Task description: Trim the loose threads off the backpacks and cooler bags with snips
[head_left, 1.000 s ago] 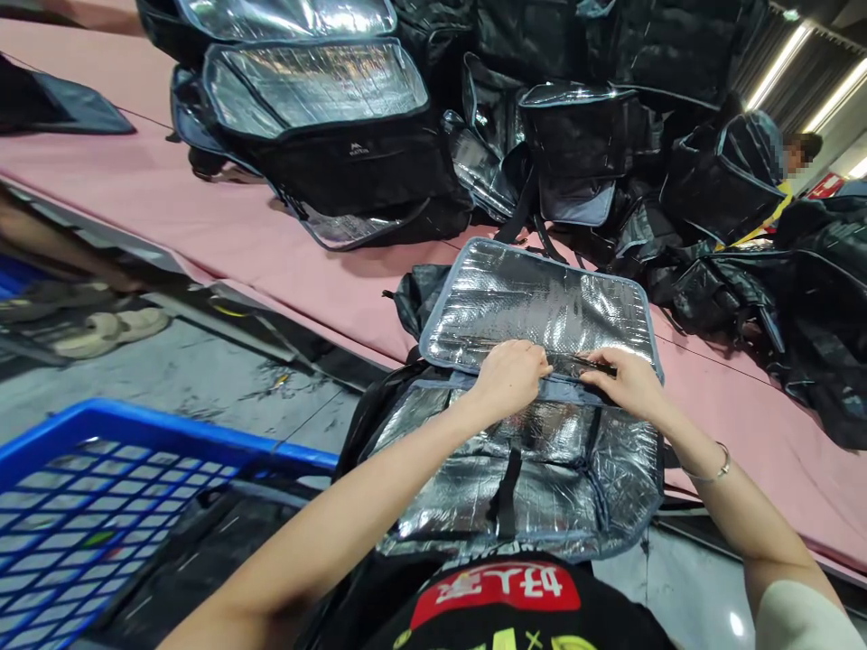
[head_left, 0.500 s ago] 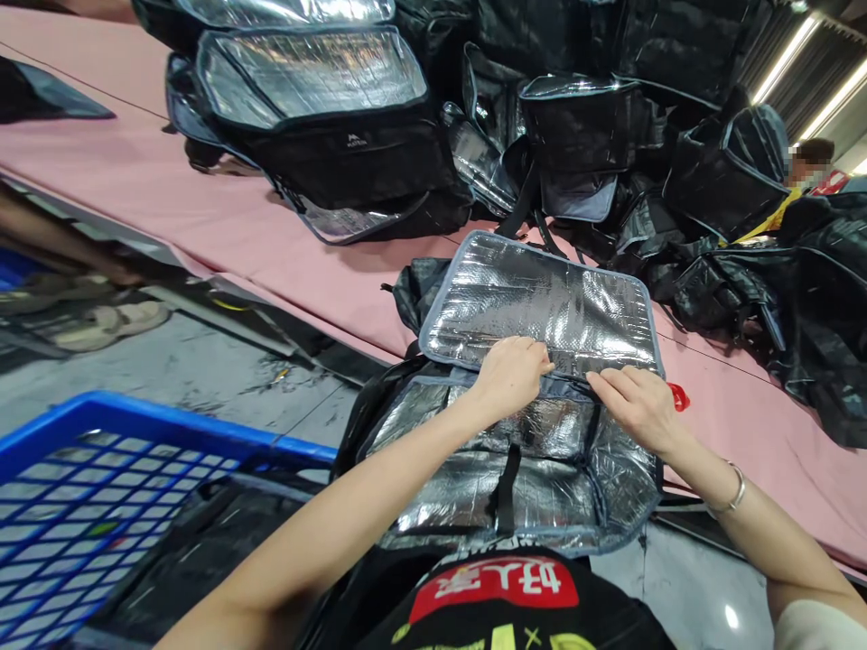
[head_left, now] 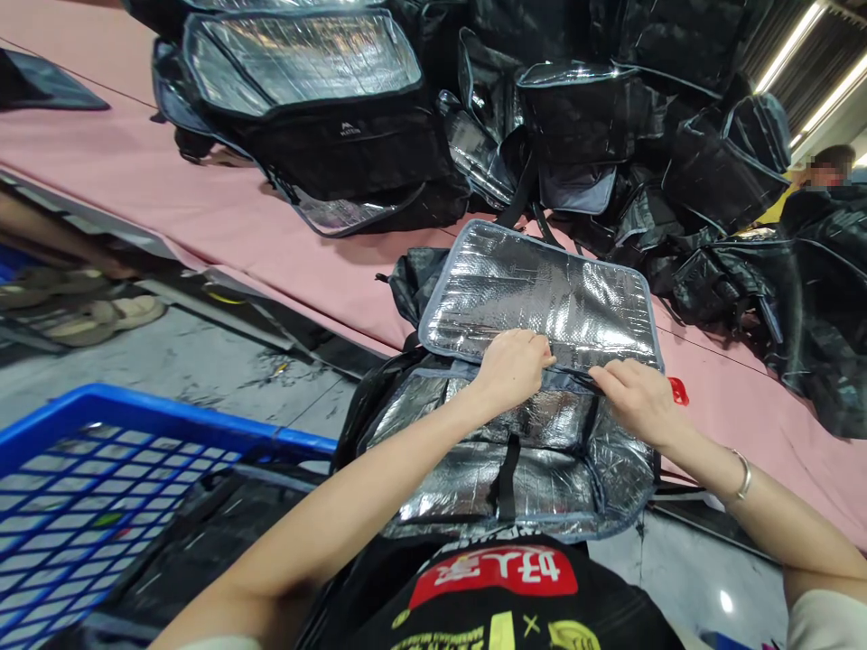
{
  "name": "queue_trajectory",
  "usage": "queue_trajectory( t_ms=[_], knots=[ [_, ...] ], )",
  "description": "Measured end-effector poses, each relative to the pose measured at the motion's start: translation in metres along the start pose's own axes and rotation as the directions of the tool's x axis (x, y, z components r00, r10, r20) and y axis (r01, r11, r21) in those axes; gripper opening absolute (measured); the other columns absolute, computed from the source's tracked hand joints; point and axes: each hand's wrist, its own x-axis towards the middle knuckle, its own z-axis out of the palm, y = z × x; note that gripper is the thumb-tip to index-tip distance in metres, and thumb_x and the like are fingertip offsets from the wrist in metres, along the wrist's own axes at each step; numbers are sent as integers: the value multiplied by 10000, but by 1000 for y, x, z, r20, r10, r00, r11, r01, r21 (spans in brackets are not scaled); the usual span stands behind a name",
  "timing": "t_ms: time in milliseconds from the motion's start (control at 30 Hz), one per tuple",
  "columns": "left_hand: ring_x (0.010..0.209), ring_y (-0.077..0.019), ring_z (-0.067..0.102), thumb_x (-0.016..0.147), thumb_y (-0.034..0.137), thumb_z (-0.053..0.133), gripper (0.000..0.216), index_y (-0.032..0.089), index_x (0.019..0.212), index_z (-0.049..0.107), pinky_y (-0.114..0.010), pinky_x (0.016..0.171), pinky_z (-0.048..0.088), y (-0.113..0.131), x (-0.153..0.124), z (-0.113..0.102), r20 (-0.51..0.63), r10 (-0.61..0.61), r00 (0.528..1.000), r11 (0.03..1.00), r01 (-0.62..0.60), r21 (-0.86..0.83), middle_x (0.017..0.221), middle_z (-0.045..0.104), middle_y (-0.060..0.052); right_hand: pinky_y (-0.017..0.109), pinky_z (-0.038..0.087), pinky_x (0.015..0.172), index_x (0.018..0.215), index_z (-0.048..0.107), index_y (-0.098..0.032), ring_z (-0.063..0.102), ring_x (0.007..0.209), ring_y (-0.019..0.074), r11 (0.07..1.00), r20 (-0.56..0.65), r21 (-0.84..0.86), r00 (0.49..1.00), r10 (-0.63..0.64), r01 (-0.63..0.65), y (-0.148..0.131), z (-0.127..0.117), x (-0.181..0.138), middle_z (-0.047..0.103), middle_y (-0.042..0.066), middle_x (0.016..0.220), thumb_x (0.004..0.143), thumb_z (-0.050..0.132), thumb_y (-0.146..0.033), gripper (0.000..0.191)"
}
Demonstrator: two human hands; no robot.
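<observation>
In front of me an insulated bag [head_left: 467, 469] lies open, its silver foil lining facing up and a black strap [head_left: 508, 477] across it. Its foil-lined flap [head_left: 535, 284] with grey binding is folded back on the pink surface. My left hand [head_left: 513, 368] is closed on the grey-bound seam where the flap joins the bag. Farther right along that seam, my right hand [head_left: 633, 397] pinches the fabric edge between thumb and fingers. The fingertips of both hands are partly hidden.
A pink-covered table [head_left: 318, 289] runs diagonally, with several black insulated bags [head_left: 339, 135] piled behind. A blue plastic crate [head_left: 169, 411] holding a black bag stands at lower left. A red item [head_left: 678, 391] lies right of the flap. Another person [head_left: 830, 171] is at far right.
Both hands keep their hold on the seam, with hardly any movement. The view has shifted slightly.
</observation>
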Motion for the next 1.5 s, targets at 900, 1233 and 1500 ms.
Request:
queue_trajectory(
  t_ms=[900, 1233, 1500],
  knots=[
    [734, -198, 563, 868, 248, 458, 194, 148, 748, 573, -324, 680, 392, 4, -2, 5, -16, 44, 999, 998, -43, 38, 738, 617, -50, 281, 403, 719, 1042, 618, -205, 559, 856, 167, 877, 151, 479, 982, -114, 28, 43, 20, 34, 638, 47, 925, 857, 506, -341, 256],
    [748, -200, 563, 870, 254, 459, 190, 145, 757, 565, -326, 687, 394, 6, -1, 5, -20, 65, 998, 997, -64, 36, 750, 620, -50, 307, 357, 663, 1014, 615, -221, 506, 772, 168, 950, 50, 261, 980, -190, 171, 41, 28, 24, 652, 48, 883, 919, 388, -355, 280],
    [755, -196, 561, 878, 254, 442, 200, 152, 748, 555, -323, 691, 395, 1, 1, 2, -23, 48, 999, 999, -47, 20, 769, 627, -48, 286, 433, 749, 1050, 537, -206, 554, 853, 169, 791, 4, 611, 1000, 22, -20, 45, 26, 10, 606, 47, 956, 799, 581, -293, 269]
  ],
)
